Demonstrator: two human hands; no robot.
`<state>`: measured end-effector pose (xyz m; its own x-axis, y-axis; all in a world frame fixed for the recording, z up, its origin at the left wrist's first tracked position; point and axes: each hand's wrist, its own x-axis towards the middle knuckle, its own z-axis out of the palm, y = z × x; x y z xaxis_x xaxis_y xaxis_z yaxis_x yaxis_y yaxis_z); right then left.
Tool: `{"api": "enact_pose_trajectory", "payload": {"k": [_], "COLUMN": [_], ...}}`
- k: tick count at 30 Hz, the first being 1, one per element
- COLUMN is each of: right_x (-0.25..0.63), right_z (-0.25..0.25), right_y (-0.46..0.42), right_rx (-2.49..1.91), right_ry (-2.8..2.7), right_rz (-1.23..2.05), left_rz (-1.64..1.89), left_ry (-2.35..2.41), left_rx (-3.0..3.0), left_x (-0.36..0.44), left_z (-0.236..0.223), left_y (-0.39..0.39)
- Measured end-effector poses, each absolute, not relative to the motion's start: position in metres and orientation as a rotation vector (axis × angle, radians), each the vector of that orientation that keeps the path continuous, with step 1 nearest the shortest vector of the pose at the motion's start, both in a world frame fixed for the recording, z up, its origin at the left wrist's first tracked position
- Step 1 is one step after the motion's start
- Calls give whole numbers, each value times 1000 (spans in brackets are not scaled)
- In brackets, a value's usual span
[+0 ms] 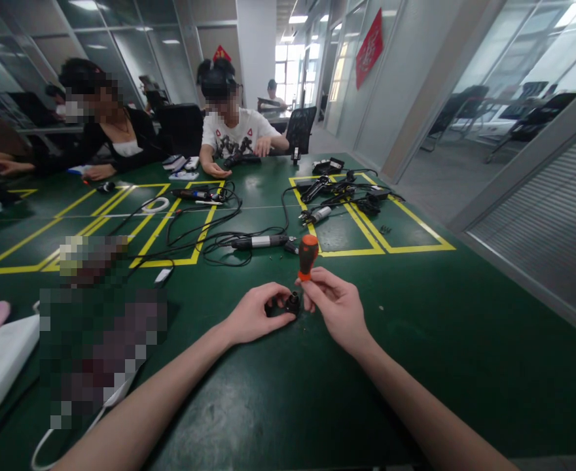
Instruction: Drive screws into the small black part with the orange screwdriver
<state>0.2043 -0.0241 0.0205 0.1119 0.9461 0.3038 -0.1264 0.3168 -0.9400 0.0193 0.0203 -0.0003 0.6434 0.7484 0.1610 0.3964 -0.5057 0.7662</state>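
Observation:
My right hand is closed round the lower end of a screwdriver with an orange and black handle. The handle points up, and its shaft is hidden behind my fingers. On the green table, my left hand pinches a small black round part between thumb and fingers. What kind of part it is I cannot make out. The screwdriver stands just right of the black part; whether they touch is hidden.
Beyond my hands lies a grey and black cylindrical tool with its cable. Black parts and cords lie in the yellow-taped areas at the right. A white box sits at the left. A co-worker sits across the table.

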Motion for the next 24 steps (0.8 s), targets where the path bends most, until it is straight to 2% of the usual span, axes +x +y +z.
{"api": "enact_pose_trajectory", "payload": {"k": [6, 24], "right_x": [205, 203], "right_z": [19, 9], "right_y": [-26, -21], "right_rx": [-890, -893], "right_ry": [-1136, -1126], "right_rz": [1102, 1112], "left_rz": [642, 642], "left_ry": [885, 893], "left_rx": [2144, 2128], "left_x": [19, 18], "left_z": [0, -2], "left_y": [19, 20]}}
